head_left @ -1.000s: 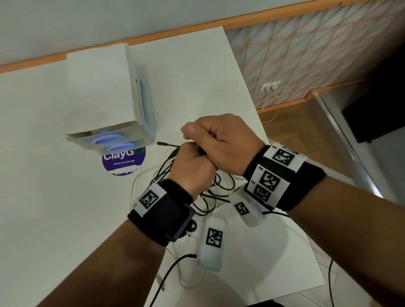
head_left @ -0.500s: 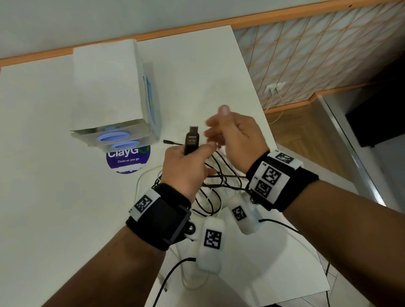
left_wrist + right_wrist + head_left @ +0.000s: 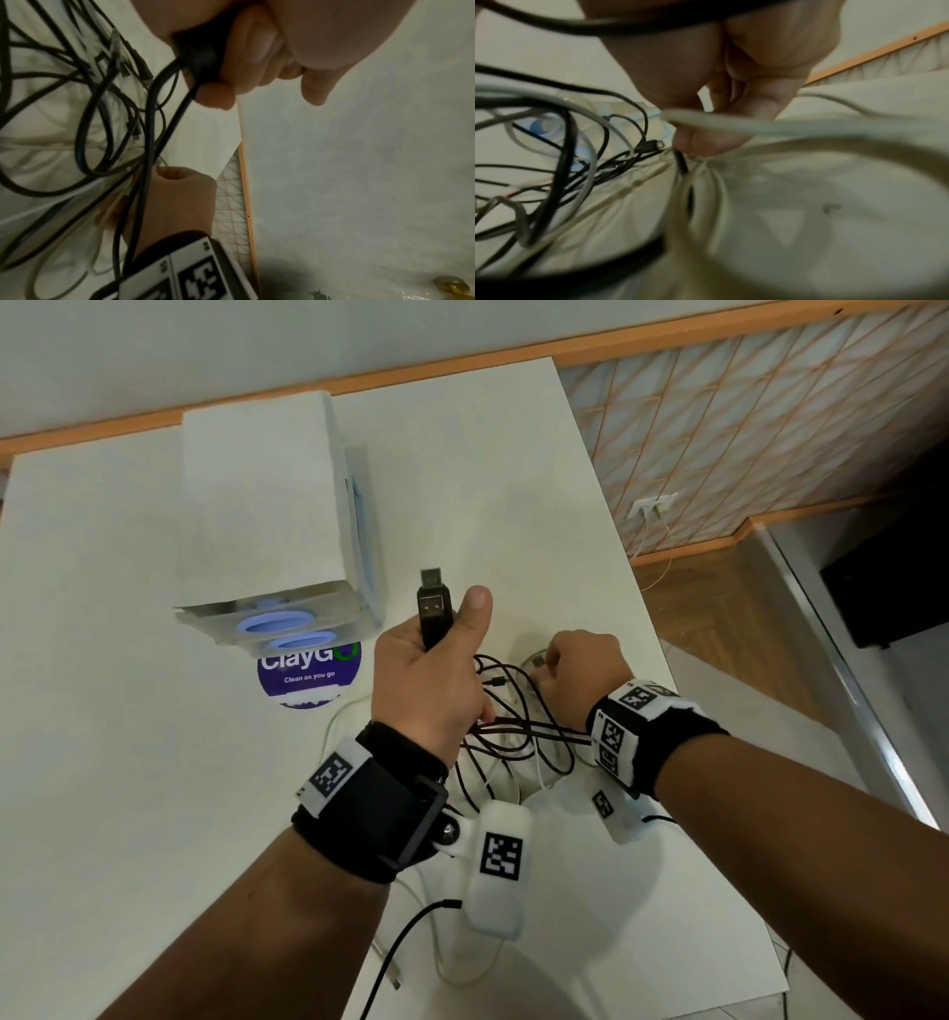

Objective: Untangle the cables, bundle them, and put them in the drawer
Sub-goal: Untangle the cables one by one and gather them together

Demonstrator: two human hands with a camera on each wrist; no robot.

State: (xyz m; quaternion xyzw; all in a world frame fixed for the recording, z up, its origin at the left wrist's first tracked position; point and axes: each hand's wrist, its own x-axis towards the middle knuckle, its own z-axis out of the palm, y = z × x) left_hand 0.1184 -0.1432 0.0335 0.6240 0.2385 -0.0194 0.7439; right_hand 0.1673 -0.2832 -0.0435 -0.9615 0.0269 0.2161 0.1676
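My left hand [image 3: 452,649] grips two black USB plugs [image 3: 434,608] upright above the white table [image 3: 128,711], fingers curled round them [image 3: 200,58]. Their black cables [image 3: 513,726] hang down into a tangle [image 3: 90,101] of black and white cords between my wrists. My right hand [image 3: 552,667] is low on the table to the right, fist curled. Its fingertips [image 3: 706,142] pinch a white cable [image 3: 757,125], and a black strand [image 3: 681,162] comes out beneath them. The white drawer unit [image 3: 267,516] with blue handles [image 3: 280,624] stands behind the left hand; its drawers look closed.
A round purple ClayGo sticker [image 3: 308,670] lies in front of the drawer unit. The table's right edge [image 3: 662,649] runs just beyond my right hand, with wooden floor [image 3: 719,618] below. More white cable [image 3: 462,973] loops near the front edge.
My right hand let go of the plugs, moved right and down to the table, and took hold of the white cable. My left hand lifted the plugs higher.
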